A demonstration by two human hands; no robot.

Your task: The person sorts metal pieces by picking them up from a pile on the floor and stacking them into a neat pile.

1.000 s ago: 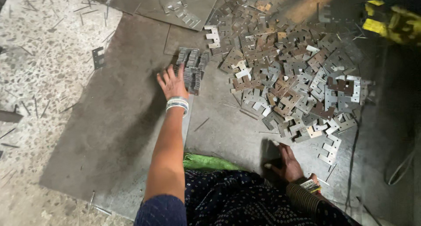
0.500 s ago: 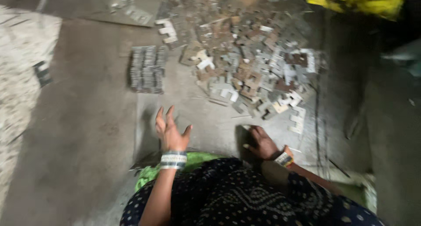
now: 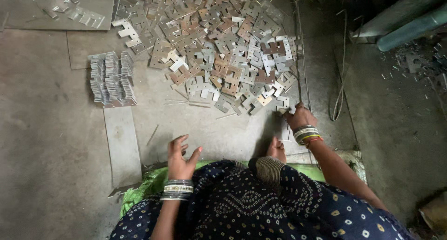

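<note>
Nearest the camera, a dark dotted garment [image 3: 279, 207] covers the person's lap, with a green cloth [image 3: 149, 182] under it on the left hand's side. Just beyond, the left hand [image 3: 180, 158] hovers above the floor, fingers spread loosely and curled, holding nothing; bangles ring its wrist. A foot [image 3: 276, 149] shows between the two hands, near the right one. The right hand [image 3: 300, 116], also bangled, reaches farther out, its fingers drawn together at the near edge of the pile of flat metal brackets [image 3: 223, 49]; whether it actually grips a piece cannot be told. That loose pile of notched, punched plates, silver and rust-toned, spreads ahead of both hands, widest in front of the right hand. Ahead of the left hand and off to its outer side, a neat stack of sorted brackets [image 3: 111, 78] stands in rows on a flat metal sheet [image 3: 122, 144], well apart from the hand. Thin wire rods [image 3: 342, 67] lie beyond the right hand, on its outer side. Farthest off, a few more brackets lie on another sheet [image 3: 70, 9].
</note>
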